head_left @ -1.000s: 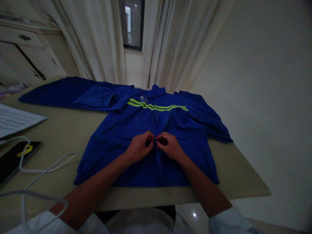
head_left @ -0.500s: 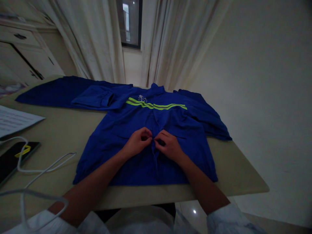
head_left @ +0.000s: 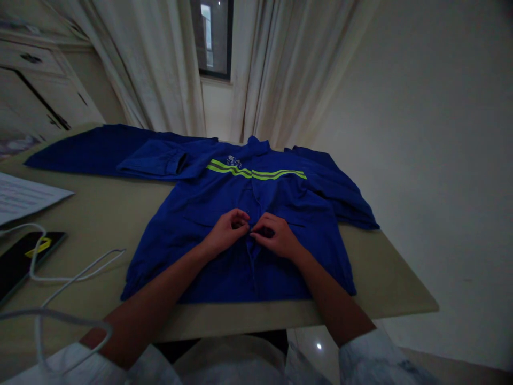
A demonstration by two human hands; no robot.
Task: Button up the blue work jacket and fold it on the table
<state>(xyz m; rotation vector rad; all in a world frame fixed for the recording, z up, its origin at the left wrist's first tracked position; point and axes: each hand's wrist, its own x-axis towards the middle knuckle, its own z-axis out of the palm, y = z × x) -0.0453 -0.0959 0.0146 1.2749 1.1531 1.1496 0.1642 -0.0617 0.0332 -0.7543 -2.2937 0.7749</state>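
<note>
A blue work jacket [head_left: 208,214] with two yellow-green chest stripes lies front-up on a beige table [head_left: 385,283], collar away from me. Its left sleeve stretches far to the left; its right sleeve is bunched at the table's right edge. My left hand [head_left: 226,231] and my right hand [head_left: 276,235] meet at the jacket's centre front opening, about mid-height. Both hands are closed in a pinch on the two front edges of the fabric. What lies between the fingertips is too small and dark to make out.
A white cable [head_left: 60,278] loops over the table's left part and across a black phone-like slab [head_left: 24,256]. A printed sheet of paper [head_left: 20,198] lies at the far left. Cream curtains [head_left: 160,69], a dark window and a cabinet stand behind the table.
Both hands have shifted slightly away from me along the jacket's front opening, still pinched together. The jacket stays flat.
</note>
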